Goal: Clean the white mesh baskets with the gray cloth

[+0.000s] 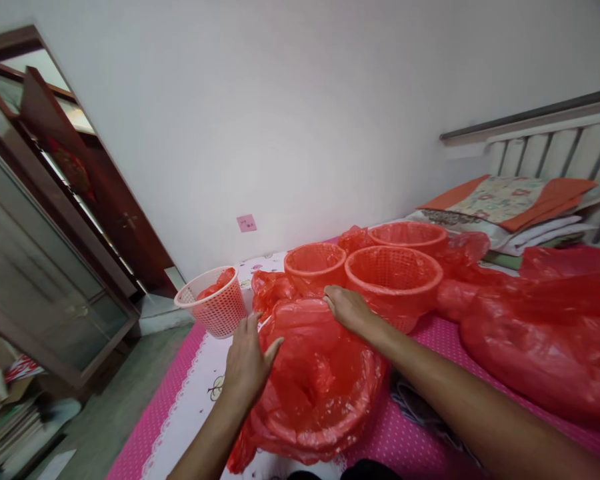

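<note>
Right-hand fingers [331, 296] appear to pinch far rim of round basket draped in translucent red plastic [320, 393]; left-hand fingers [253, 323] spread, ungripping, beside it. Beyond fingers, three red-plastic-wrapped mesh baskets [415, 301] look finished; leftward, pale-pink perforated plastic basket [224, 313] remains unwrapped outside.

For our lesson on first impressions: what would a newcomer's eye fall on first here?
Probably the large red-plastic-covered container at front centre, between the left hand and the right hand. Behind it stand three red-covered baskets, and a pale pink basket sits apart on the left.
</note>
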`<state>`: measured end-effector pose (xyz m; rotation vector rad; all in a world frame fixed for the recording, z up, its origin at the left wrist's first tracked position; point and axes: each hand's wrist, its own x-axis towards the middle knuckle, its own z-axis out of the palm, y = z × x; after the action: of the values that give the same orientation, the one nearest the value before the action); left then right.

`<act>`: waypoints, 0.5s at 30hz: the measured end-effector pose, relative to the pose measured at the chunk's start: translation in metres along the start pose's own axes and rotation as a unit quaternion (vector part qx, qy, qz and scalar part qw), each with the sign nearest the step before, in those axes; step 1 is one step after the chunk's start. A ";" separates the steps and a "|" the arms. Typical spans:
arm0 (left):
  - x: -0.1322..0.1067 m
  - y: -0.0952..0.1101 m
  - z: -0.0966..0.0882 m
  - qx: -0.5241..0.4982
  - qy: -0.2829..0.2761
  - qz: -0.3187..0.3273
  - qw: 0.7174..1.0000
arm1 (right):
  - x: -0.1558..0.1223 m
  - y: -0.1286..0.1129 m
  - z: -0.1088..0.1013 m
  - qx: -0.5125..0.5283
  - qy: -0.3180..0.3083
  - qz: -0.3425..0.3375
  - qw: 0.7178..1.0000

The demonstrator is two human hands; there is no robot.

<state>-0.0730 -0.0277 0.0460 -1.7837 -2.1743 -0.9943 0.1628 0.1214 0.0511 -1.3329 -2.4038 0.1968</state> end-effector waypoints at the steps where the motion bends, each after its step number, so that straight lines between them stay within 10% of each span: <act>1: 0.000 -0.001 0.001 0.011 -0.007 -0.005 1.000 | 0.002 0.000 0.002 0.000 0.003 -0.001 1.000; 7: 0.008 -0.011 0.000 -0.001 -0.047 -0.099 0.994 | 0.009 0.005 0.014 -0.003 0.016 -0.005 1.000; 15: -0.018 -0.012 -0.001 -0.061 -0.025 -0.056 0.996 | 0.013 0.013 0.036 0.001 0.018 -0.014 1.000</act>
<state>-0.0800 -0.0436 0.0332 -1.7722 -2.3123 -1.1435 0.1527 0.1415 0.0179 -1.2906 -2.3902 0.1659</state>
